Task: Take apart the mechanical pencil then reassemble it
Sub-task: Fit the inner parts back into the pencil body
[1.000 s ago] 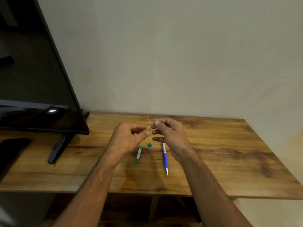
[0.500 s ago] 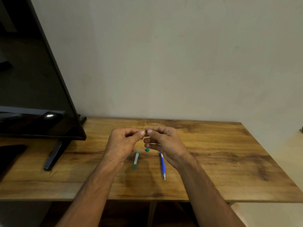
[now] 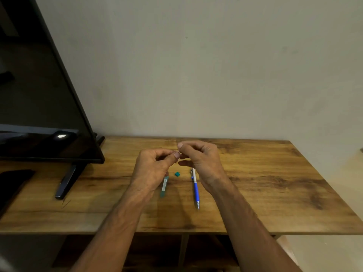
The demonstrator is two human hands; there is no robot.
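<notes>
Pencil (image 3: 195, 188) lies near-far, tip nearest; left hand (image 3: 152, 169), right hand (image 3: 200, 160) pinch lead (image 3: 177, 150)

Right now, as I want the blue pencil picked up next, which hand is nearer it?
Right. The right hand is just over the top end of the blue pencil; the left hand is farther left, beyond the small green piece.
</notes>
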